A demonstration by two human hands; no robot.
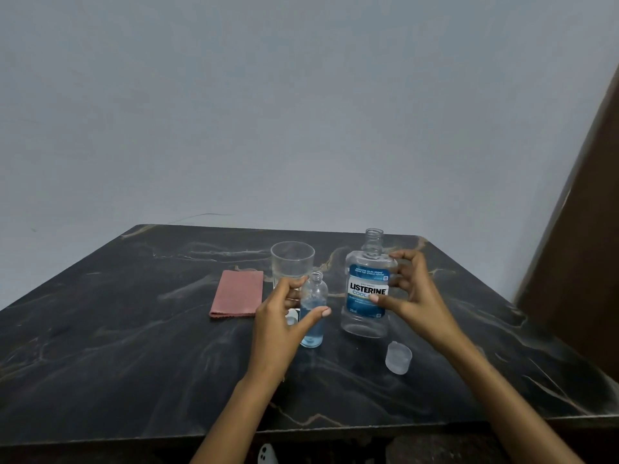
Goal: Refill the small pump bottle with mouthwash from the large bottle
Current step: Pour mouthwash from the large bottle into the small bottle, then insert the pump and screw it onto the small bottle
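Observation:
The small clear pump bottle [314, 298] stands uncapped on the dark marble table [134, 329], with blue mouthwash in its lower half. My left hand [281, 326] curves around it, thumb across its front, fingers spread beside its shoulder, not visibly gripping. The large mouthwash bottle [367, 296] stands upright to the right, open-necked and looking almost empty. My right hand [413, 296] is at its right side, thumb tip on the label, fingers curled and apart. A white part, perhaps the pump head [293, 318], lies mostly hidden behind my left hand.
An empty clear glass [292, 262] stands just behind the small bottle. A folded pink cloth [236, 293] lies to the left. The large bottle's translucent cap [398, 358] sits in front of that bottle. A brown door [582, 262] borders the table's right side.

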